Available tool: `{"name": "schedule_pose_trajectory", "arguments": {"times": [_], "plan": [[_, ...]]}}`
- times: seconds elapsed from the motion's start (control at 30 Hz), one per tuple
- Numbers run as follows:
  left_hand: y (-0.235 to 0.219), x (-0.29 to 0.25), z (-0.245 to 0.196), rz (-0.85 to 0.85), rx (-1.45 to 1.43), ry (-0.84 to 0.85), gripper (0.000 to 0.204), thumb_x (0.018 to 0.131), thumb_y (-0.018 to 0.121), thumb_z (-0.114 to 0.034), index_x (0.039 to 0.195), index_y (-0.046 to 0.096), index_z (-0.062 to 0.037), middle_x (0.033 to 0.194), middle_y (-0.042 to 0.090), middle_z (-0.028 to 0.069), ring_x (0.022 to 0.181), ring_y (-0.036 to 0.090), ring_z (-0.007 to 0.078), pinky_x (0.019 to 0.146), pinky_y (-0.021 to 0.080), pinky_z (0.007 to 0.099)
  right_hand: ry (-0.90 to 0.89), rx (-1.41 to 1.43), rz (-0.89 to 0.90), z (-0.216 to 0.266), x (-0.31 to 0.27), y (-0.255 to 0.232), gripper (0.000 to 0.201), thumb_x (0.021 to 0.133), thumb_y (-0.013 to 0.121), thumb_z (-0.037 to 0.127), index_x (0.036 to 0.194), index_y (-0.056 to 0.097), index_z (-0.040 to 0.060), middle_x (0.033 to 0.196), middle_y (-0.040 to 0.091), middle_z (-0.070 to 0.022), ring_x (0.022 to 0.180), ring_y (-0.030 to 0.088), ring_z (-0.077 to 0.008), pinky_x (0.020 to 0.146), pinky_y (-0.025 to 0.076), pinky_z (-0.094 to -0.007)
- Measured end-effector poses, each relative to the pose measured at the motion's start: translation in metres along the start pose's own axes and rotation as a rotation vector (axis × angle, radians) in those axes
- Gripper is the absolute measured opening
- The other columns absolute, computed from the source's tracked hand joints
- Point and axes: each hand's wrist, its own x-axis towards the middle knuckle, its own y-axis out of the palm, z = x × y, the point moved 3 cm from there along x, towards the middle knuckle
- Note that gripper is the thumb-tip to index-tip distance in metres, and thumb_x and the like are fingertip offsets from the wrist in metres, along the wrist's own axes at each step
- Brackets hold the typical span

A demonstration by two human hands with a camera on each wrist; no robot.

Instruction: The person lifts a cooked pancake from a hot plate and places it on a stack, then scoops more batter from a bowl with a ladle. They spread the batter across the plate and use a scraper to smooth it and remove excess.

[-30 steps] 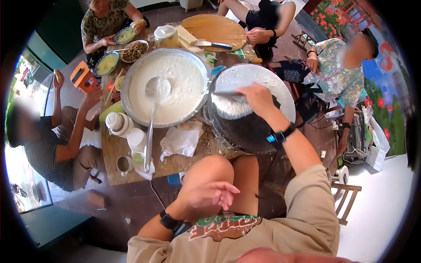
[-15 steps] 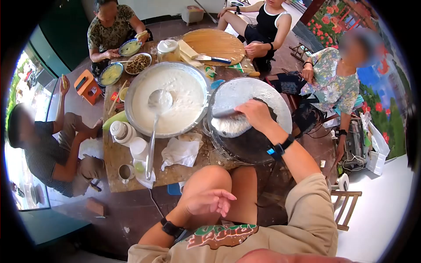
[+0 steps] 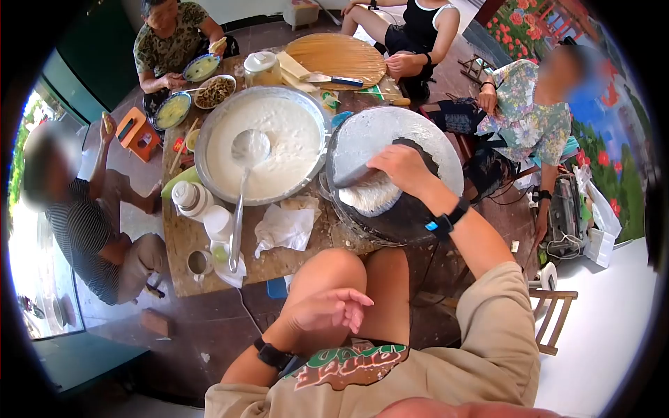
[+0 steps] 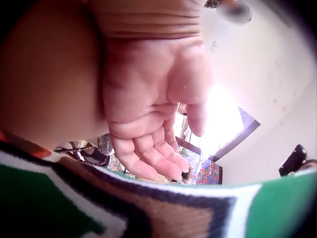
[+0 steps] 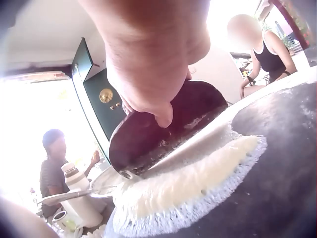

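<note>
My right hand point(image 3: 404, 171) grips a dark scraper point(image 5: 193, 106) with rounded corners, its thumb lying along the broad face. The scraper stands tilted on the left part of a round black griddle point(image 3: 376, 230). Along its lower edge lies a thick band of creamy batter point(image 5: 183, 178) with a bubbly rim. A thin pale film covers the far part of the griddle. Over my lap my left hand point(image 3: 331, 310) hangs with loosely bent fingers, holding nothing; in the left wrist view its palm point(image 4: 148, 94) shows close to the printed shirt.
Left of the griddle stands a large metal basin point(image 3: 201, 150) of batter with a ladle point(image 3: 238, 216) in it. Nearby are a crumpled white cloth point(image 3: 286, 226), a white bottle point(image 3: 189, 195) and a mug point(image 3: 200, 263). A knife point(image 3: 341, 79) lies farther back. Several people sit around.
My right hand has drawn the scraper along the griddle's left side towards me, and the pale film behind it has grown. The left hand keeps its pose. The head view has tilted slightly.
</note>
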Motion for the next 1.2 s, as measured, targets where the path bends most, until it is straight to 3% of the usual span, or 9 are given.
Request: {"name": "schedule_pose_trajectory", "arguments": {"times": [0.23,0.4,0.57,0.67,0.73,0.93,1.0,1.07,1.2], "plan": [[-0.001,-0.001,-0.004,0.035,-0.025,0.01,0.049,0.09,0.052,-0.032,0.126,0.046,0.0013,0.093,0.061,0.0114,0.088,0.058,0.021,0.078,0.042,0.0303,-0.091,-0.046,0.211,-0.012,-0.071,-0.054,0.016,0.073,0.056,0.007,0.087,0.062,0.0105,0.088,0.064,-0.005,0.083,0.062,-0.0228,0.082,0.05,-0.0362],[-0.001,0.001,-0.001,0.004,-0.007,0.006,0.05,0.09,0.053,-0.033,0.126,0.046,0.0011,0.093,0.062,0.0116,0.088,0.059,0.022,0.08,0.043,0.0321,-0.083,-0.097,-0.028,0.0,-0.03,-0.023,0.016,0.074,0.055,0.01,0.088,0.061,0.0093,0.087,0.063,-0.0051,0.084,0.062,-0.0228,0.083,0.05,-0.0347],[-0.001,-0.001,-0.003,-0.019,0.003,-0.004,0.051,0.09,0.053,-0.034,0.126,0.045,0.001,0.093,0.061,0.0126,0.088,0.06,0.0232,0.082,0.044,0.0342,-0.163,-0.099,0.107,0.005,-0.042,-0.02,0.009,0.074,0.055,0.009,0.082,0.055,0.0097,0.082,0.06,-0.0038,0.083,0.061,-0.0204,0.085,0.049,-0.033],[-0.003,-0.003,0.001,-0.01,-0.034,0.004,0.051,0.09,0.054,-0.034,0.126,0.046,0.0015,0.092,0.061,0.0139,0.088,0.06,0.0235,0.082,0.045,0.0356,-0.19,-0.112,0.29,-0.013,-0.078,-0.046,0.014,0.076,0.055,0.009,0.089,0.06,0.0079,0.094,0.064,-0.0042,0.092,0.062,-0.0208,0.087,0.049,-0.0351],[-0.005,-0.001,-0.001,0.019,-0.029,-0.003,0.052,0.09,0.054,-0.034,0.126,0.046,0.0016,0.092,0.061,0.0141,0.087,0.06,0.0234,0.083,0.046,0.0367,-0.174,-0.162,0.313,-0.022,-0.088,-0.062,0.014,0.075,0.055,0.009,0.089,0.06,0.0078,0.092,0.064,-0.0043,0.091,0.062,-0.0206,0.087,0.049,-0.0345],[-0.004,0.002,0.002,-0.021,0.014,-0.013,0.051,0.09,0.053,-0.035,0.126,0.045,0.0008,0.094,0.061,0.0143,0.089,0.06,0.0247,0.085,0.046,0.0405,-0.263,-0.153,-0.043,0.007,-0.036,-0.034,0.006,0.074,0.053,0.012,0.08,0.055,0.0115,0.083,0.06,-0.0018,0.084,0.06,-0.0175,0.079,0.049,-0.0279],[-0.003,0.005,0.003,-0.015,0.006,0.0,0.051,0.09,0.053,-0.035,0.127,0.044,0.0001,0.095,0.061,0.0144,0.09,0.06,0.0256,0.086,0.045,0.041,-0.29,-0.13,0.016,0.018,-0.032,-0.032,0.002,0.073,0.053,0.013,0.076,0.052,0.0119,0.076,0.056,-0.002,0.078,0.058,-0.018,0.074,0.048,-0.0276],[-0.001,0.003,0.006,-0.046,0.004,-0.023,0.052,0.09,0.053,-0.036,0.127,0.045,-0.0017,0.094,0.061,0.0115,0.089,0.059,0.0233,0.082,0.042,0.0338,-0.289,-0.106,0.085,0.017,-0.044,-0.027,0.003,0.072,0.053,0.013,0.073,0.05,0.0118,0.075,0.054,-0.0021,0.076,0.057,-0.0183,0.073,0.047,-0.0281],[0.003,0.002,0.002,-0.035,-0.01,0.005,0.052,0.089,0.054,-0.037,0.128,0.045,-0.002,0.094,0.062,0.0102,0.089,0.058,0.0225,0.08,0.041,0.0311,-0.326,-0.176,0.091,-0.005,-0.086,-0.057,0.003,0.074,0.055,0.012,0.076,0.054,0.0108,0.076,0.055,-0.0018,0.08,0.058,-0.0178,0.082,0.048,-0.0302]]}}
